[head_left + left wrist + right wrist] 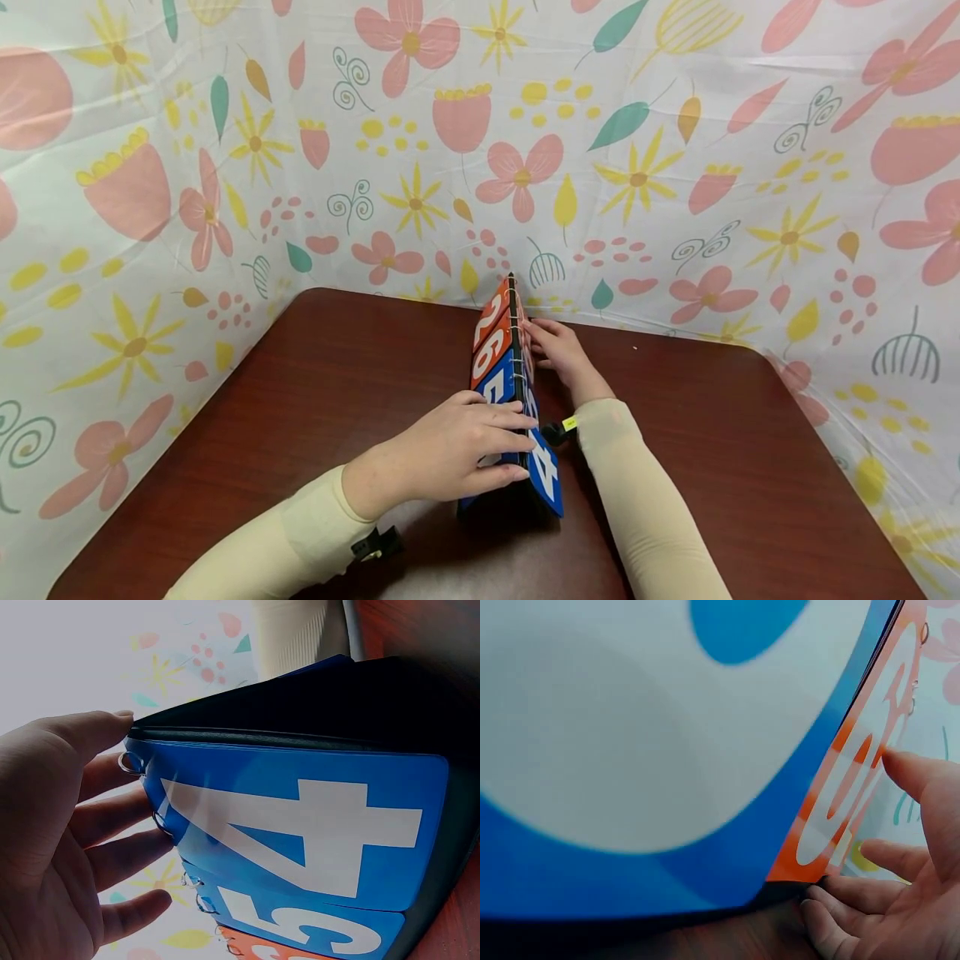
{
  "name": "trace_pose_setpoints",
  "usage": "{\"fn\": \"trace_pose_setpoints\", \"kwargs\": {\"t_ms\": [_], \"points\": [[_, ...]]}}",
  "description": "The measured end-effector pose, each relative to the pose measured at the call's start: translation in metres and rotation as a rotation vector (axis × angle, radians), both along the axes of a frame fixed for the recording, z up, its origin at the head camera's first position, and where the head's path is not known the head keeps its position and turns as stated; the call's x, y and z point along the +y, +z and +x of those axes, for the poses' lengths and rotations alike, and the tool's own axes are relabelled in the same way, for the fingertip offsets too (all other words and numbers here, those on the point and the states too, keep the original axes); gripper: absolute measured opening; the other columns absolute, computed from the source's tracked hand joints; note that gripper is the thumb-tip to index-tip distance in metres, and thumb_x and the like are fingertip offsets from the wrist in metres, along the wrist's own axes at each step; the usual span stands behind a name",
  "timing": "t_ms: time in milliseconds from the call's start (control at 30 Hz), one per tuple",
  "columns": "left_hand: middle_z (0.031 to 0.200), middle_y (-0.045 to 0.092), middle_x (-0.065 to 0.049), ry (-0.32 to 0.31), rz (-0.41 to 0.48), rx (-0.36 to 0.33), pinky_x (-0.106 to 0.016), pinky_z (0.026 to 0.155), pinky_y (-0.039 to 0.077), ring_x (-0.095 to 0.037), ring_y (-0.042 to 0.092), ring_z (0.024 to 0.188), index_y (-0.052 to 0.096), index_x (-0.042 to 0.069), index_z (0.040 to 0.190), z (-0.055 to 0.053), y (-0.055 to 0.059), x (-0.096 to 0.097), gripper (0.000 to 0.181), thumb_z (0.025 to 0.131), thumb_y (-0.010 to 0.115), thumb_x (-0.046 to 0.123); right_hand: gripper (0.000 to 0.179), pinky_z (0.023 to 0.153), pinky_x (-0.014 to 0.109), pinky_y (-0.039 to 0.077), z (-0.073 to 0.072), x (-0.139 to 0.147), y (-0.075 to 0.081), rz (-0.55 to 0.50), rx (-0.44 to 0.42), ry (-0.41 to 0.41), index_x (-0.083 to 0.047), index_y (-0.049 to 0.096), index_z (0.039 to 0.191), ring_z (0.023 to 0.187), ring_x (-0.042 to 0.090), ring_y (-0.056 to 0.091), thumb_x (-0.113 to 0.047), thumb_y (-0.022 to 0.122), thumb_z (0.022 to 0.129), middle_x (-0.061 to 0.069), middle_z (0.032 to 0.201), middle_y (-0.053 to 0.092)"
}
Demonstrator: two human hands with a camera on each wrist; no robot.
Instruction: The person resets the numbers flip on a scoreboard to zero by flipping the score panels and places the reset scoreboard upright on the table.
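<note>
- Table (330, 383): supports the scoreboard (502, 375) near its middle, tented, presumably to stand unaided.
- Your left hand (446, 442) crosses the near ridge, fingers loosely straight, gripping nothing; likely steadying.
- Your right hand (558, 350), fingers relaxed, touches the far orange cards (855, 765).
- Rings (131, 763) bind cards.

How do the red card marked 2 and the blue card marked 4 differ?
The red card with the white 2 hangs at the far end of the black stand, the blue card with the white 4 at the near end. The 2 card is on the left face, the 4 card on the right. Both are flat, with white digits.
</note>
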State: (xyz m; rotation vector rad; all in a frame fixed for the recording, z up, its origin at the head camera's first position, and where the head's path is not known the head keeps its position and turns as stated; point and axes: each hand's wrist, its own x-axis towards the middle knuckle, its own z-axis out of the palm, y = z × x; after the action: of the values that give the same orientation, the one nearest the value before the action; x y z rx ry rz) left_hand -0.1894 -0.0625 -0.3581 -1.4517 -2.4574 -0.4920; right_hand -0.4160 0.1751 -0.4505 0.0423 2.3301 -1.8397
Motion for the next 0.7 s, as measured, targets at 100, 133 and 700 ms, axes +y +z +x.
{"fn": "trace_pose_setpoints", "kwargs": {"t_ms": [100,133,700], "points": [[0.143,0.065,0.008,0.004,-0.005,-0.006,-0.043,0.108,0.046,-0.014,0.055,0.142,0.072,0.028,0.131,-0.0001,0.0001,0.0,0.038,0.104,0.055,0.05,0.079,0.085,0.038,0.062,0.0008,0.0,-0.0017,-0.035,0.008,-0.046,-0.014,0.056,0.148,0.111,0.024,0.071,-0.06,0.075,0.087,0.017,0.139,0.065],[0.143,0.065,0.008,0.003,-0.005,-0.006,-0.043,0.108,0.046,-0.014,0.055,0.142,0.072,0.028,0.131,-0.0002,0.0002,0.0,0.038,0.104,0.055,0.05,0.078,0.084,0.038,0.063,0.0011,0.0002,-0.002,-0.042,0.012,-0.057,-0.013,0.057,0.147,0.107,0.023,0.072,-0.059,0.076,0.087,0.018,0.138,0.065],[0.143,0.066,0.007,-0.014,0.011,0.023,-0.042,0.107,0.047,-0.013,0.055,0.141,0.073,0.027,0.128,-0.0011,-0.001,-0.0006,0.038,0.104,0.056,0.049,0.071,0.075,0.027,0.062,0.0039,0.0067,-0.0073,-0.178,-0.064,-0.209,-0.006,0.052,0.15,0.084,0.01,0.072,-0.034,0.08,0.091,0.019,0.132,0.066]]}}
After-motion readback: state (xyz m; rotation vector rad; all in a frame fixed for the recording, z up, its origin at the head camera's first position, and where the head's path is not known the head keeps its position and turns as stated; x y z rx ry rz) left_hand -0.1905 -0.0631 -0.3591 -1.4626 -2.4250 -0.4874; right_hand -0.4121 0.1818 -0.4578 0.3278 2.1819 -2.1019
